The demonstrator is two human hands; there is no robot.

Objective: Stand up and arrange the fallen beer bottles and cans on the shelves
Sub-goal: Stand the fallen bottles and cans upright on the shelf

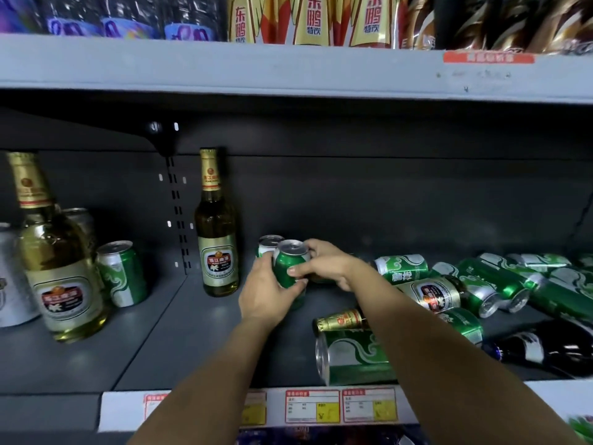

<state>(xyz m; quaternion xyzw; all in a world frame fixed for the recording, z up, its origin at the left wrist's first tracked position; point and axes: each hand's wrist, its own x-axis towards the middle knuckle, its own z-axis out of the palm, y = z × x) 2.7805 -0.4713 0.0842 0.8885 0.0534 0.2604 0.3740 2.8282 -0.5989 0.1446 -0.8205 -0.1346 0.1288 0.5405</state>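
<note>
Two bare forearms reach in from the shelf's front edge, over its strip of paper price tags. Beside the right forearm, near that front edge, a fallen green can lies on its side, glossy printed metal with a silver rim, with a fallen bottle showing its gold-foil neck just behind it. Mid-shelf, both hands meet on one upright green can: the left hand wraps its smooth cylindrical wall from the left and below, and the right hand pinches it, thumb across the front, fingers round the back near the silver top. A second upright can stands touching behind it. Left of them a tall glass bottle stands near the back wall. Toward the right edge, a heap of fallen cans and bottles lies overlapping on the flat grey metal.
</note>
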